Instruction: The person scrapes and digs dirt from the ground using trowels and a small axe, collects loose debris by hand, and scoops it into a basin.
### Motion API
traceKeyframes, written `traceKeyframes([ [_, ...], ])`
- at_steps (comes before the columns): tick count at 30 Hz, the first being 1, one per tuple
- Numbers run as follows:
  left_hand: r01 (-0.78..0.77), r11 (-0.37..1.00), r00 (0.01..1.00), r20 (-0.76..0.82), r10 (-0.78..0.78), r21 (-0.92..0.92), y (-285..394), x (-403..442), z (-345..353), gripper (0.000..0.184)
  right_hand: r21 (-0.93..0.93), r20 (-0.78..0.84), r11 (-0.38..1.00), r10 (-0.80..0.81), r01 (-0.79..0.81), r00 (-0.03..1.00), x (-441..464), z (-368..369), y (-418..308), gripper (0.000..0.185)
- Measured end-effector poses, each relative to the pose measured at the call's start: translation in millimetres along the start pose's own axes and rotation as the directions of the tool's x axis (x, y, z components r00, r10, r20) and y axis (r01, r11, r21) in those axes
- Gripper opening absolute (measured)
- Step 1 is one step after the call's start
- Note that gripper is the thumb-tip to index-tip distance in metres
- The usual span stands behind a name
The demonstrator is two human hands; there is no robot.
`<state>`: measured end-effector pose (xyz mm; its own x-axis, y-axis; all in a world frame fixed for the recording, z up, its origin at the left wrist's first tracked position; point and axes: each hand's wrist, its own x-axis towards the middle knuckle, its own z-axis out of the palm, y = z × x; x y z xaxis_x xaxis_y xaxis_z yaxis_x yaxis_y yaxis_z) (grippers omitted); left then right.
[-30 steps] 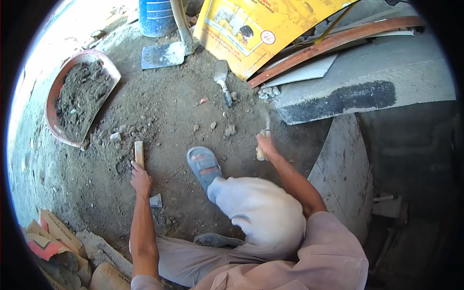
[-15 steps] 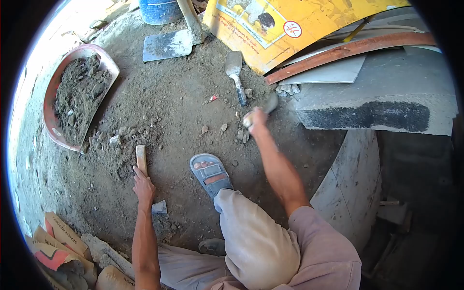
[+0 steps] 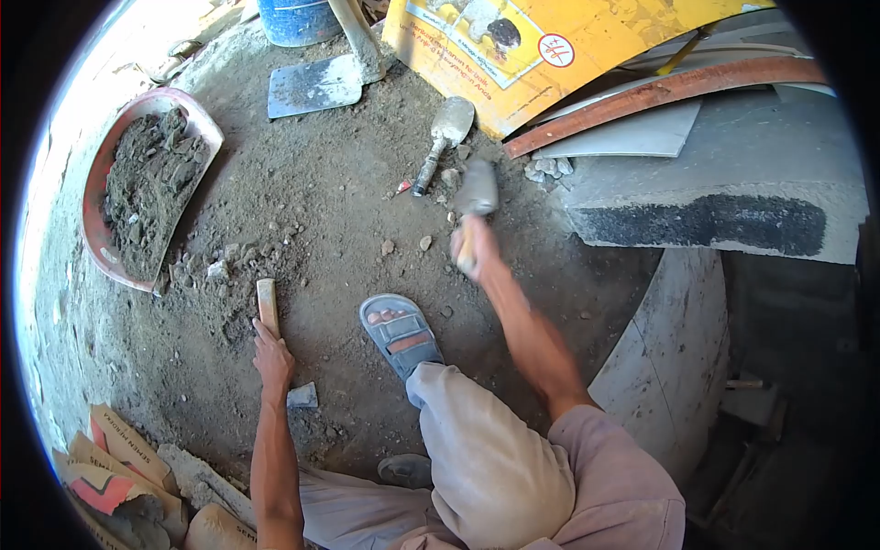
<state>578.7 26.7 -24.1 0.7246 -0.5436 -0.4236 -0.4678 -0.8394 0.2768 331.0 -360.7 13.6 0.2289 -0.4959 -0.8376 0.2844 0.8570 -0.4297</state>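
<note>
My right hand [image 3: 477, 249] is wrapped round the pale handle of a trowel [image 3: 478, 188], whose blade is smeared by motion. Just beyond it, on the dirt, lies a second trowel [image 3: 452, 122] with a dark, spattered handle. My left hand [image 3: 273, 356] grips a short, flat-sided wooden piece [image 3: 267, 302] against the ground; its kind does not show clearly. Beside my left wrist sits a small grey block [image 3: 302, 396]. Small stones [image 3: 425, 243] lie scattered between my hands.
A reddish pan [image 3: 98, 229] heaped with dark soil stands at left. At the back are a shovel [image 3: 312, 87], a blue bucket [image 3: 301, 23] and a yellow printed board [image 3: 522, 55]. A concrete slab [image 3: 733, 174] borders the right; torn cement bags [image 3: 128, 449] lie lower left.
My right hand has moved slightly left and nearer me, its trowel blade swinging leftward. The second trowel has turned, its handle now pointing lower left. My left hand stays in place.
</note>
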Motion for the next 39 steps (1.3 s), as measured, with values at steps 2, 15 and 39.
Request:
traceKeyframes([
  [2, 0.015, 1.0, 1.0, -0.003, -0.015, 0.004, 2, 4, -4, 0.075, -0.368, 0.149, 0.928, -0.003, 0.058, 0.989, -47, -6, 18, 0.025],
  [15, -0.001, 0.999, 1.0, -0.013, 0.001, -0.033, -5, -4, 2, 0.072, -0.736, -0.069, 0.668, -0.237, 0.11, 0.969, -85, -44, 23, 0.024],
  [39, -0.659, 0.739, 0.719, -0.407, 0.564, -0.14, 303, 179, -35, 0.049, -0.975, 0.223, -0.078, -0.36, 0.209, 0.906, -24, 15, 53, 0.058],
])
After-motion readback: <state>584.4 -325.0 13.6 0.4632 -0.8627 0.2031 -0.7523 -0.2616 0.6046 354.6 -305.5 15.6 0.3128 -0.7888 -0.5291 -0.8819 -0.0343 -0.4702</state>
